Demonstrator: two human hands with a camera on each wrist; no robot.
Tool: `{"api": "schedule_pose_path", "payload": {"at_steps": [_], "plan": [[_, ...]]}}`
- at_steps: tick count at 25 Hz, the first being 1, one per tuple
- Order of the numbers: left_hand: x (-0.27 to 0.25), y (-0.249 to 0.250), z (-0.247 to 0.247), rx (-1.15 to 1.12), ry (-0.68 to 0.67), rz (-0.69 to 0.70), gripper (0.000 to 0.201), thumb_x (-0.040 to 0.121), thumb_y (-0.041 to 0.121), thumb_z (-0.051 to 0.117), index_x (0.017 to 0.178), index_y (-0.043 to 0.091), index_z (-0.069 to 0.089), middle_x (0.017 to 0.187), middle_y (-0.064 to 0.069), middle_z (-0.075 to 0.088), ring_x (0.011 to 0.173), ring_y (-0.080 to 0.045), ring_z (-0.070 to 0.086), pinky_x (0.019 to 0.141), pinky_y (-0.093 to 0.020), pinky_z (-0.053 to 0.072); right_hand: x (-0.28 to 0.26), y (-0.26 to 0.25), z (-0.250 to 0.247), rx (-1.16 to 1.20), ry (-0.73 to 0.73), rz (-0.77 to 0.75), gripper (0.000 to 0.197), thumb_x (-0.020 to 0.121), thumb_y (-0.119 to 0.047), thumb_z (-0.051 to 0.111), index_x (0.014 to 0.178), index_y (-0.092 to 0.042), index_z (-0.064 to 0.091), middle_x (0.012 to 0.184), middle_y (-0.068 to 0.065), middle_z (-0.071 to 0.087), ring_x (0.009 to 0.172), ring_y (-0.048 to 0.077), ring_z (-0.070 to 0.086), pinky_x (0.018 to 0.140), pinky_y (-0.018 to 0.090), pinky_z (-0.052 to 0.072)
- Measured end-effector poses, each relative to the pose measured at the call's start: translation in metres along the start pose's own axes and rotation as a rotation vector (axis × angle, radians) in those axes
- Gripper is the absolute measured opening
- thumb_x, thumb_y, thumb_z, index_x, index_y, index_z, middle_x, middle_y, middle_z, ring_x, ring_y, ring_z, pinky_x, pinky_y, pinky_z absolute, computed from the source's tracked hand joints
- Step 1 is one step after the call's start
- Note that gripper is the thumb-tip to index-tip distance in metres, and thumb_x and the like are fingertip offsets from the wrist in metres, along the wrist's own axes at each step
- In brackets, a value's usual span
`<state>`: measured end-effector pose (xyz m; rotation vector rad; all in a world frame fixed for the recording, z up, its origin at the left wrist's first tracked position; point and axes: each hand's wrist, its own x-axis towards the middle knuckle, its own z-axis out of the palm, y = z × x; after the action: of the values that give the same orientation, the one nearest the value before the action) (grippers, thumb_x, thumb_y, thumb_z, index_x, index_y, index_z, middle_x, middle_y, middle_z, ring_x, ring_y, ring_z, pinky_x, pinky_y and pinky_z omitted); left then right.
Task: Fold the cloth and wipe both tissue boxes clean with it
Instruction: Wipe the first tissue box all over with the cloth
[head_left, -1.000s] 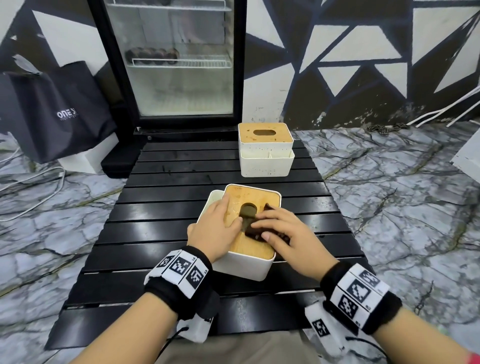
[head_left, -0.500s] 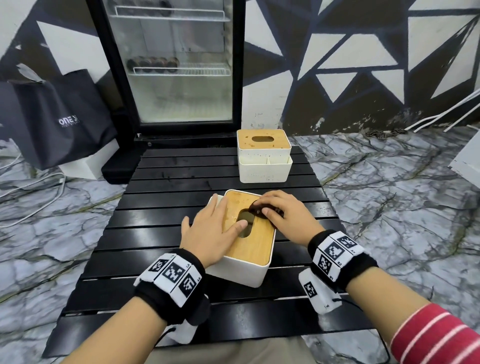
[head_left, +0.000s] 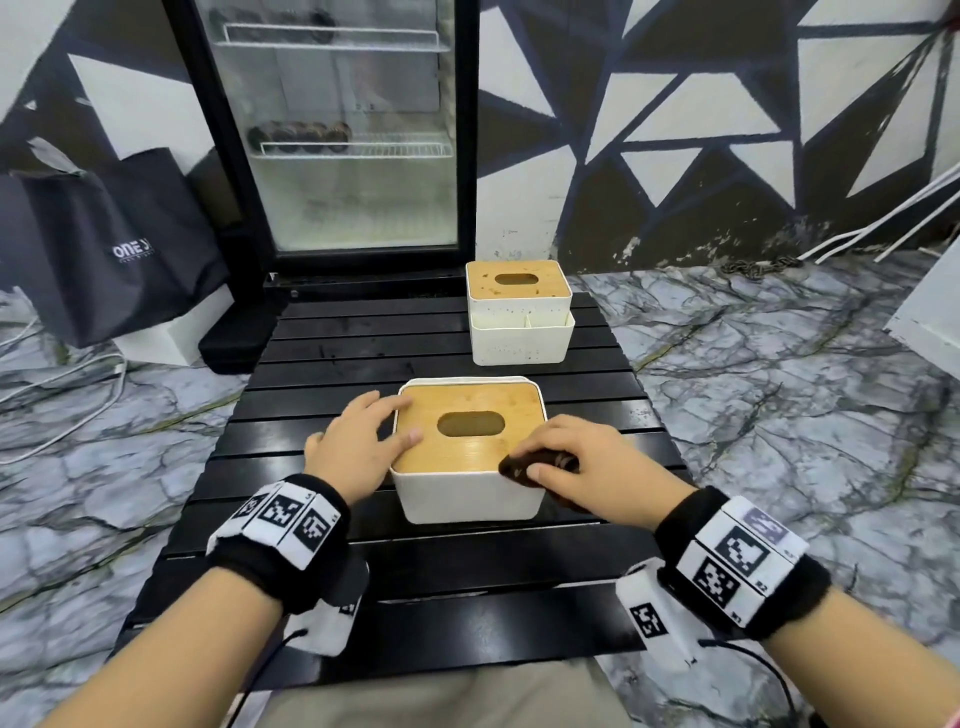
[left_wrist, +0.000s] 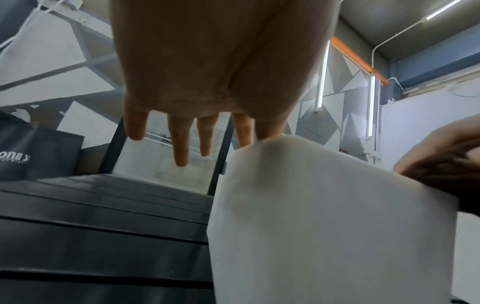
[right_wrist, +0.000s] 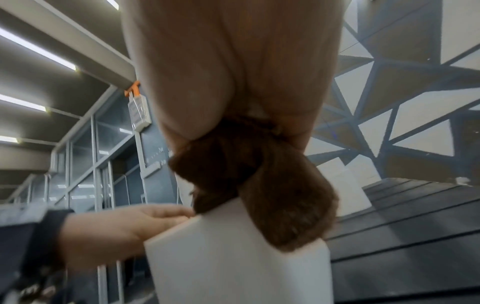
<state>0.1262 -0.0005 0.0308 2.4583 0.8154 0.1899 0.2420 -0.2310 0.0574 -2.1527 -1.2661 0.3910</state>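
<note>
The near tissue box (head_left: 470, 457) is being wiped. At its left edge the left hand (head_left: 358, 447) lies spread, steadying; at its near right corner the right hand (head_left: 597, 475) pinches the folded cloth (head_left: 524, 467). Beyond it, the speckled far tissue box (head_left: 519, 312) likely needs wiping next.

On the table (head_left: 322, 364), the near tissue box (head_left: 467, 493) sits before the far tissue box (head_left: 519, 332), the fridge (head_left: 332, 130) behind both.

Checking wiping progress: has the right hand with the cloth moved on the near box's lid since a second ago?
Yes. The right hand and cloth went from beside the lid slot to the near tissue box's near right corner.
</note>
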Motion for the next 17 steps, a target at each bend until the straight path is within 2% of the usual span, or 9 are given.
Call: {"api": "schedule_pose_path", "payload": {"at_steps": [2,3,6,7,9,11,14,17], "plan": [[0.002,0.003,0.007,-0.095,0.002,0.022,0.052,0.092,0.044,0.051,0.141,0.03,0.038,0.146,-0.002,0.039,0.132,-0.02,0.038,0.109,-0.043,0.032,-0.004,-0.006,-0.006,-0.002,-0.006,0.006,0.021,0.086,-0.021,0.059,0.102,-0.031,0.067,0.102,-0.011,0.061,0.092,0.003,0.056,0.085,0.014,0.042],[0.001,0.007,0.011,-0.131,-0.005,0.025,0.055,0.092,0.044,0.05,0.142,0.027,0.036,0.141,-0.003,0.044,0.127,-0.021,0.043,0.105,-0.04,0.036,-0.003,-0.008,-0.007,-0.019,0.019,0.009,0.021,0.086,-0.021,0.058,0.102,-0.031,0.066,0.102,-0.01,0.062,0.092,0.004,0.056,0.084,0.016,0.043],[-0.002,0.023,0.02,-0.232,-0.02,-0.015,0.061,0.089,0.048,0.053,0.141,0.025,0.03,0.124,0.001,0.054,0.109,-0.02,0.052,0.09,-0.034,0.043,0.008,-0.004,0.0,-0.124,0.079,-0.017,0.022,0.088,-0.023,0.055,0.107,-0.03,0.063,0.109,-0.009,0.059,0.101,0.011,0.053,0.09,0.025,0.042],[-0.002,0.027,0.024,-0.254,-0.006,-0.033,0.061,0.088,0.047,0.055,0.14,0.026,0.029,0.122,0.0,0.055,0.107,-0.022,0.053,0.087,-0.034,0.044,0.012,-0.001,0.007,-0.16,0.08,-0.034,0.023,0.089,-0.024,0.054,0.109,-0.031,0.062,0.112,-0.01,0.058,0.106,0.014,0.05,0.094,0.026,0.038],[-0.001,0.03,0.03,-0.264,0.031,-0.051,0.061,0.088,0.045,0.055,0.14,0.027,0.027,0.123,-0.006,0.056,0.108,-0.026,0.055,0.087,-0.036,0.046,0.016,0.009,0.017,-0.185,0.11,-0.059,0.025,0.091,-0.023,0.052,0.114,-0.029,0.06,0.122,-0.012,0.054,0.119,0.015,0.039,0.103,0.024,0.026],[-0.001,0.03,0.035,-0.247,0.057,-0.056,0.06,0.091,0.042,0.05,0.143,0.025,0.023,0.127,-0.009,0.054,0.109,-0.028,0.054,0.083,-0.034,0.044,0.014,0.019,0.023,-0.108,0.186,-0.101,0.026,0.092,-0.02,0.051,0.116,-0.024,0.061,0.127,-0.01,0.049,0.126,0.007,0.028,0.109,0.022,0.017],[-0.001,0.032,0.036,-0.254,0.076,-0.092,0.062,0.096,0.038,0.044,0.149,0.024,0.016,0.133,-0.01,0.05,0.116,-0.029,0.05,0.086,-0.032,0.039,0.005,0.025,0.034,-0.001,0.258,-0.18,0.029,0.088,-0.023,0.048,0.113,-0.022,0.063,0.122,-0.013,0.049,0.126,0.002,0.029,0.108,0.016,0.018],[-0.002,0.035,0.032,-0.255,0.054,-0.09,0.063,0.096,0.037,0.044,0.151,0.028,0.013,0.137,-0.008,0.049,0.121,-0.028,0.047,0.091,-0.031,0.039,-0.005,0.026,0.044,0.01,0.242,-0.228,0.031,0.088,-0.033,0.044,0.112,-0.025,0.063,0.121,-0.015,0.053,0.127,0.0,0.03,0.107,0.011,0.018]]}}
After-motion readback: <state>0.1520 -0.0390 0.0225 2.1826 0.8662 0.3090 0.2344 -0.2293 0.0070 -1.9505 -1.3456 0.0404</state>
